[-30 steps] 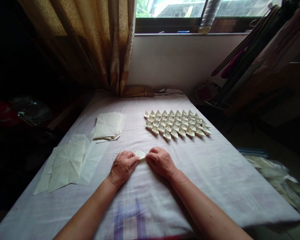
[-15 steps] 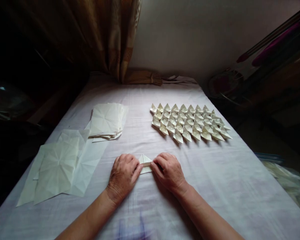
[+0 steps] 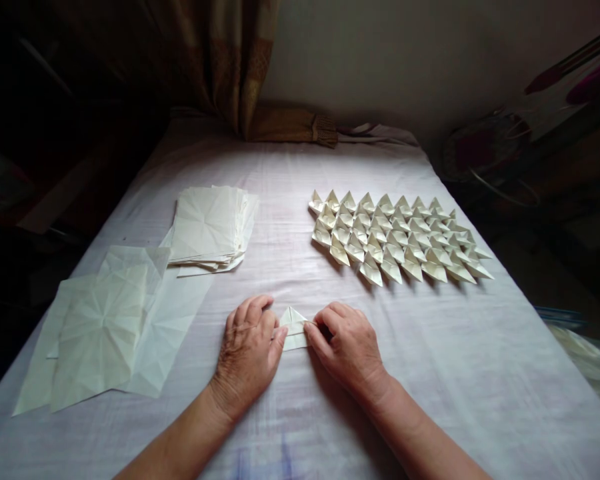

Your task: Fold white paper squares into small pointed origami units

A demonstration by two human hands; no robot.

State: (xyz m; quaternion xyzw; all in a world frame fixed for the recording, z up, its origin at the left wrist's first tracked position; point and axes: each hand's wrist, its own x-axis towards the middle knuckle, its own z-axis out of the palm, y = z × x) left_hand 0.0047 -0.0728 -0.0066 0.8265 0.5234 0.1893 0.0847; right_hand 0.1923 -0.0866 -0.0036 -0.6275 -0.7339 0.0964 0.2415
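Note:
Between my hands, close to the cloth, is a small folded piece of white paper point(image 3: 295, 331) with a pointed top and a flat band across its lower part. My left hand point(image 3: 250, 347) pinches its left end between thumb and fingers. At the right end, my right hand point(image 3: 343, 340) grips the paper with thumb and forefinger. The fingertips cover both ends of the piece. Beyond my right hand stand several folded paper boats point(image 3: 400, 233), packed in close rows.
A stack of creased paper sheets point(image 3: 205, 223) lies at the back left. Nearer, looser creased sheets point(image 3: 103, 333) overlap on the pale bedsheet point(image 3: 430, 400). A brown curtain point(image 3: 230, 67) hangs at the far edge, beside a wall point(image 3: 380, 60).
The view has shifted and come slightly closer. My left fingers have lifted and rearranged at the left end of the paper, whose band looks flatter and wider. My right hand keeps its pinch.

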